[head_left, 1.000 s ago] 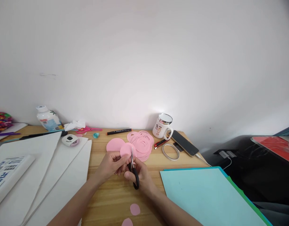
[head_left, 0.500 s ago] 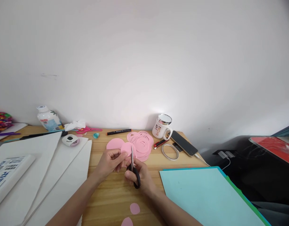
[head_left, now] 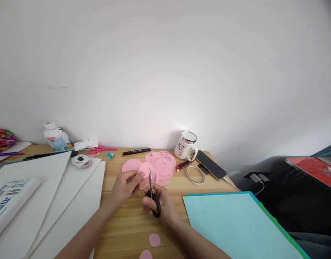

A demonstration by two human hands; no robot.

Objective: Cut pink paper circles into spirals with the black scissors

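My left hand (head_left: 126,187) pinches a pink circle (head_left: 146,169) of paper by its left edge, fingers closed on it, and holds it just above the tabletop (head_left: 122,225). My right hand (head_left: 161,207) is clenched through the black loops of the scissors (head_left: 153,197). The blades point up and away from me and meet the circle on its right side; I cannot tell how far they are parted. Just behind the circle lies a pile of pink cut-outs (head_left: 163,164), and a flat pink disc (head_left: 130,165) sits to the left of that pile. Nearer to me, between my forearms, two small pink scraps (head_left: 154,239) rest on the wood. A pale teal sheet (head_left: 235,223) lies to my right, and overlapping white sheets (head_left: 63,194) spread out to my left. Along the back, by the wall, I see a white mug (head_left: 185,145) with a dark phone (head_left: 210,164) just beside it, a tape ring (head_left: 194,174) and red pens (head_left: 184,164) in front of them, and a black marker (head_left: 136,151). Farther left are pink-handled scissors (head_left: 102,148) and a plastic bottle (head_left: 56,136).
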